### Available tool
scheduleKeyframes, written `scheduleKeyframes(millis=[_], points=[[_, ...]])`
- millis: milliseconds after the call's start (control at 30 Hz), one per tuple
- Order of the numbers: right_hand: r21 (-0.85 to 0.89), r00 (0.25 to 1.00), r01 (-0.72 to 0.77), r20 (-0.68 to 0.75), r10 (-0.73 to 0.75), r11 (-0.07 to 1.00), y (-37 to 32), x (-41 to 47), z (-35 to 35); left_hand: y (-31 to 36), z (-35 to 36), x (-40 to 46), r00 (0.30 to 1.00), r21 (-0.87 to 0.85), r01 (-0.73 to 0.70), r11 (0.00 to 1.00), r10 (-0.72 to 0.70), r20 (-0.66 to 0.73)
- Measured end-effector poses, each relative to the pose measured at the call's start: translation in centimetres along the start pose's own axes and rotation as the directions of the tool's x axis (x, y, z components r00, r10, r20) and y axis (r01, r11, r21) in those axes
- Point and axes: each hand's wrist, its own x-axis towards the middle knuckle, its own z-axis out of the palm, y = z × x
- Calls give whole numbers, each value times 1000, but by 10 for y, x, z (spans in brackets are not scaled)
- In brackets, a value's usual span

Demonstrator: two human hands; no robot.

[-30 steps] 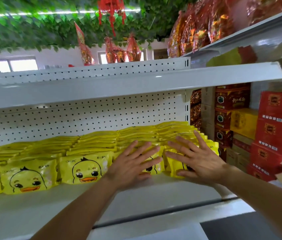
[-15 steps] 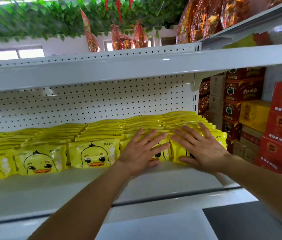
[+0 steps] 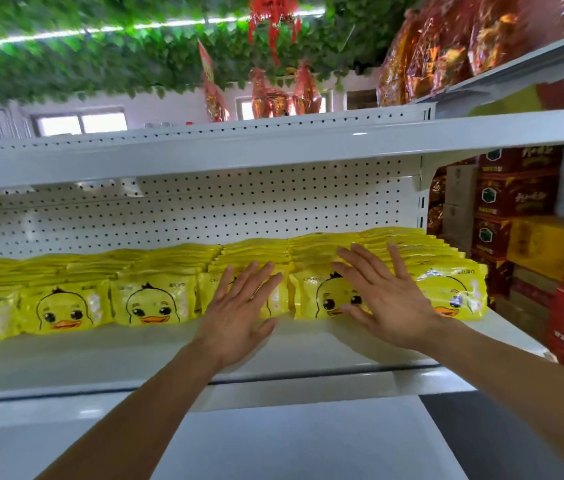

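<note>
Here a bare strip along the front edge of the shelf (image 3: 100, 355) lies before the yellow packets (image 3: 152, 299), which the left hand (image 3: 239, 317) and right hand (image 3: 388, 306) touch, fingers spread straight.

Both bare arms reach forward and upward across the front edge of the shelf (image 3: 100, 355). The left forearm (image 3: 128, 410) comes in from the lower left corner of the view, the right forearm (image 3: 523, 386) from the lower right. The left hand (image 3: 239, 317) is flat, its back toward the camera, its fingers (image 3: 256, 285) straight and a little spread, the thumb out to the right. The right hand (image 3: 386, 303) is near it but not touching, slightly higher, also flat, with straight fingers fanned wide and the thumb toward the left hand.
</note>
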Motion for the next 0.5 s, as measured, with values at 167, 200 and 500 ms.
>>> scheduleKeyframes(millis=[167, 200, 500], points=[[-30, 994, 107, -11, -108, 994, -69, 52, 14, -54, 10, -8, 998, 21, -34, 999, 35, -50], [-41, 992, 125, -3, -125, 991, -80, 62, 19, -67, 13, -8, 998, 55, -37, 998, 40, -57], [-283, 970, 150, 230, -85, 947, -110, 114, 67, -98, 27, 8, 996, 346, -70, 936, 43, 83]])
